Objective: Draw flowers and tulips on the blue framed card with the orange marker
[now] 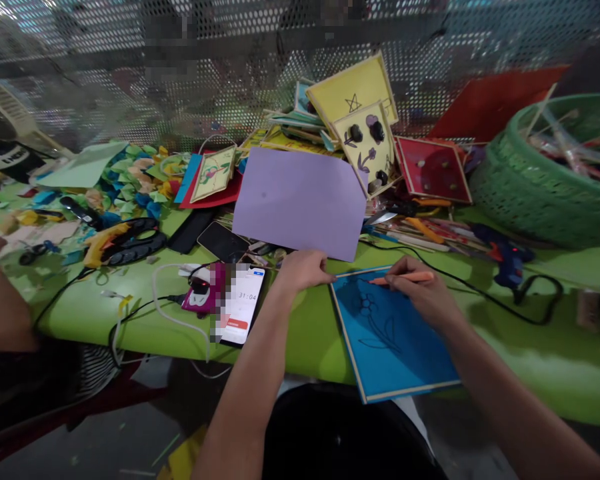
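Observation:
In front of me lies a blue board (415,353) edged with thin pale sticks, with a flower, stem and leaves drawn on it in dark lines. My right hand (413,290) is closed around an orange marker (420,276), whose tip points at the blue sheet just above the flower. My left hand (305,268) rests curled on the table, its thumb beside the board's upper left corner; its fingertips are hidden. Right behind the left hand is a purple sheet (300,200).
A lit phone (243,307) and a magenta power block (205,293) with cables lie left. Further back are framed pictures (365,147), paper scraps (130,180), and a green basket (520,187). A glue gun (505,257) lies right. Another person's arm (3,300) reaches in at left.

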Motion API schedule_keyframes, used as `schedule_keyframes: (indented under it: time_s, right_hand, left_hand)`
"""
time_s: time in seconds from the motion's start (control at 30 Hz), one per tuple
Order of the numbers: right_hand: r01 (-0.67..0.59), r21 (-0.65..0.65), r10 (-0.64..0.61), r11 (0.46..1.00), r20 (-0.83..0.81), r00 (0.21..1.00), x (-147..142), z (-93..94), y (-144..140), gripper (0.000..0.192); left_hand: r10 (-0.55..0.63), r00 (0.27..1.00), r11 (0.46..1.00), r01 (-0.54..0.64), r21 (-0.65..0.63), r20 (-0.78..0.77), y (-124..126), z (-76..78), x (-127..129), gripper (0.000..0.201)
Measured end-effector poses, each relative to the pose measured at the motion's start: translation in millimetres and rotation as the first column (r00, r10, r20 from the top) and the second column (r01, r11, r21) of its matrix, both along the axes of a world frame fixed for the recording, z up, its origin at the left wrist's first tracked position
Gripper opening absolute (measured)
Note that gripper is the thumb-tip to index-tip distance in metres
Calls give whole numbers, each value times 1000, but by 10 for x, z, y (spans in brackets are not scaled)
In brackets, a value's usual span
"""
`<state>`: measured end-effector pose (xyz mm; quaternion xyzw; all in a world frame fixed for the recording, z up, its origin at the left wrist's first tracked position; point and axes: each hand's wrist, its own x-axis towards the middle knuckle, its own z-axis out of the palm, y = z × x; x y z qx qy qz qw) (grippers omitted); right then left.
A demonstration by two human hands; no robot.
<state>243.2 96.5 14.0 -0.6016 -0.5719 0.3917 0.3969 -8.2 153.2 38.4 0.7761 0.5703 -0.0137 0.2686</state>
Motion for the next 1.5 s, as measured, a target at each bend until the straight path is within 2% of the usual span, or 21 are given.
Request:
schedule_keyframes:
  time_s: [0.97, 1.5]
  right_hand:
    - [2, -22, -1, 1000, 65, 998, -42, 91, -19, 11]
    - [-16, -37, 18, 999, 66, 998, -13, 88, -32, 12]
  left_hand:
    - [3, 1000, 1000, -3, -16, 2, 0, 14, 9, 30]
    - [-7, 1000, 1000, 7, -2, 31, 17, -51, -6, 33]
